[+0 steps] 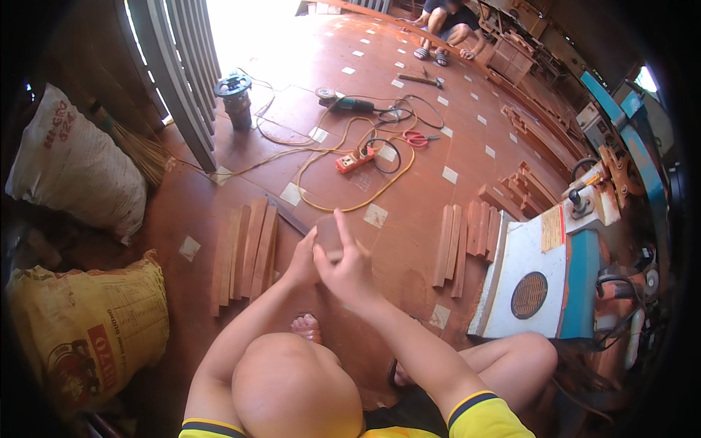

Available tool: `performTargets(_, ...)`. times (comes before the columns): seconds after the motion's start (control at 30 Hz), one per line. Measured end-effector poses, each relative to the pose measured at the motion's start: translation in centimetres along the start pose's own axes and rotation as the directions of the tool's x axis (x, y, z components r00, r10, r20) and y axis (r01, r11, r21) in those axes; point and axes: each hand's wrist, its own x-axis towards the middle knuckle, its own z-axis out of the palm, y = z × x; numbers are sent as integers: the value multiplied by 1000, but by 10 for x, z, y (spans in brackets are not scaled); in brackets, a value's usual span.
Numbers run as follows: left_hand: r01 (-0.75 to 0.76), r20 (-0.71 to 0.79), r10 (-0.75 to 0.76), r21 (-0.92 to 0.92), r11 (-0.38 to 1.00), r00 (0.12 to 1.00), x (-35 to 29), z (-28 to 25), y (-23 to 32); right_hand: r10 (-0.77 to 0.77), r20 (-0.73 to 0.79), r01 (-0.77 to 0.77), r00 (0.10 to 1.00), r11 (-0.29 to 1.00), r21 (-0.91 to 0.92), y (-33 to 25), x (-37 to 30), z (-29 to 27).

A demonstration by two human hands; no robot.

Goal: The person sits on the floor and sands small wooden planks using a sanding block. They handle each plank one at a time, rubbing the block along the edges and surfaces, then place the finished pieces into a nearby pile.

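In front of my raised knee, my two hands come together around a small flat brown piece (330,235); whether it is sandpaper or wood I cannot tell. My left hand (302,261) grips its near left side, fingers closed. My right hand (346,267) pinches it from the right, the index finger stretched along its edge. A long dark strip (288,214) slants along the floor toward my hands; whether it touches them is hidden. To the left of my hands lies a row of wooden strips (248,252).
An angle grinder (347,104), an orange power strip (355,159), red-handled scissors (420,138), a hammer (421,79) and a router-like tool (235,102) sit ahead among cords. More strips (449,248) and a white-teal machine (526,285) stand right, sacks (95,328) left. Another person (449,29) crouches far off.
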Motion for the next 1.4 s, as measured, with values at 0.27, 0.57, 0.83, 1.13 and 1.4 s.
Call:
performTargets(0.27, 155, -48, -175, -281, 947, 983, -2, 22, 19, 4, 6, -3, 1000, 989, -147, 6, -3, -9)
performTargets(0.57, -20, -2, 20, 179, 984, 1000, -7, -13, 1, 9, 47, -11, 999, 999, 51, 16, 1, -45)
performTargets(0.83, 6, -80, 23, 352, 936, 997, -7, -10, 11, -84, 147, 76, 985, 995, 64, 38, -3, -46)
performTargets(1.13, -66, 34, 61, 192, 979, 998, -2, -15, -8, -306, 292, 322, 906, 947, -7, 30, 14, -50)
performTargets(1.4, -14, 5, 13, 216, 976, 1000, -2, -15, 1, -371, 319, 398, 872, 917, -23, 31, 10, -48)
